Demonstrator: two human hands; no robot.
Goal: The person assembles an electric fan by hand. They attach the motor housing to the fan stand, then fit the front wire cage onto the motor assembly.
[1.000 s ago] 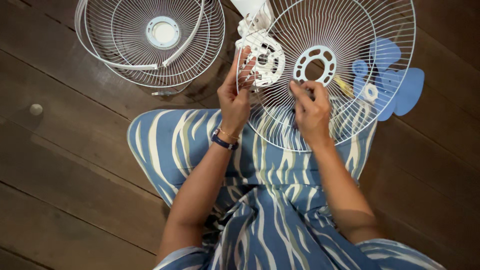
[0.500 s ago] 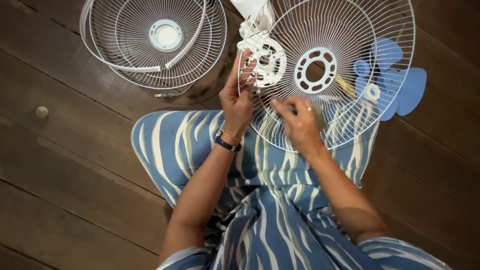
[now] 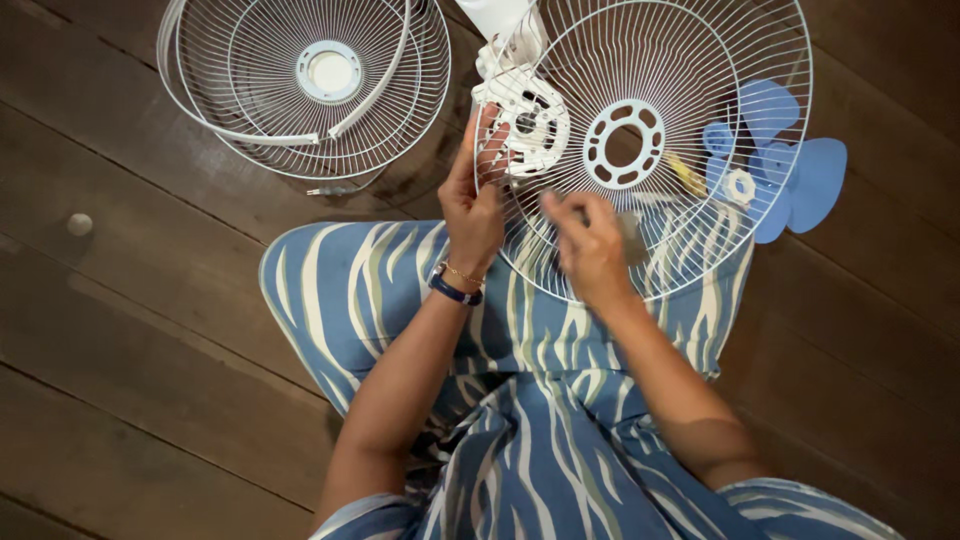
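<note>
Now: fan guard being fitted at the motor mount

Seated on the wooden floor (image 3: 130,330), the person is holding the rear wire guard (image 3: 700,60) tilted over a lap in striped blue cloth. The left hand (image 3: 472,205) is gripping the guard's rim by the white motor mount plate (image 3: 528,120), fingers hooked through the wires. The right hand (image 3: 590,245) is lying against the lower wires, fingers curled; whether it is pinching anything I cannot tell, blurred. The guard's centre ring (image 3: 625,143) is sitting just beside the mount plate, not over it.

Judgement: lining-up step is in hand; next move is calling for the ring to slide squarely onto the plate.

Front guard (image 3: 305,75) is lying apart, upper left. Blue blade (image 3: 800,175) is lying under the rear guard's far edge.
</note>
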